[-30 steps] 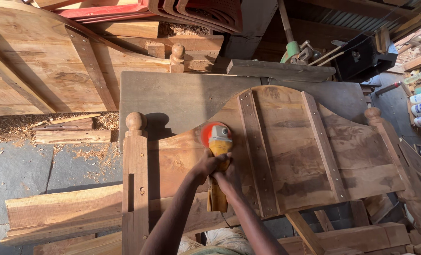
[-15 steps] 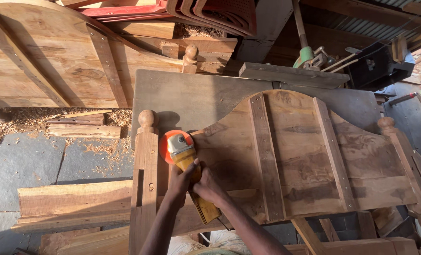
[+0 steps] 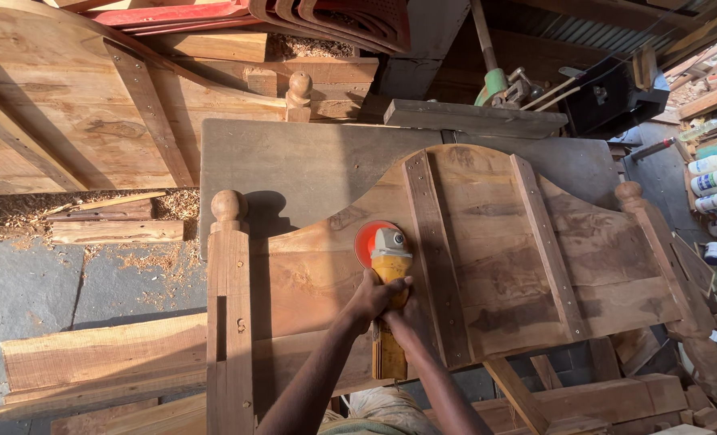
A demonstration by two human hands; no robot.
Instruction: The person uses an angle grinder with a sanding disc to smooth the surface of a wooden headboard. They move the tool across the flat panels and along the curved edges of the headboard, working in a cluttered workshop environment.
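Gripping the yellow sander (image 3: 390, 274): fingers (image 3: 392, 287) of both hands, tightly curled

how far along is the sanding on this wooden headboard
Hard to call any part finished: the headboard shows dark, uneven patches right of the centre batten, and no area looks clearly smoother. In hand: the left hand and right hand grip the yellow sander, its orange disc flat on the panel left of that batten. The right panels and both posts look untouched, so most seems left.
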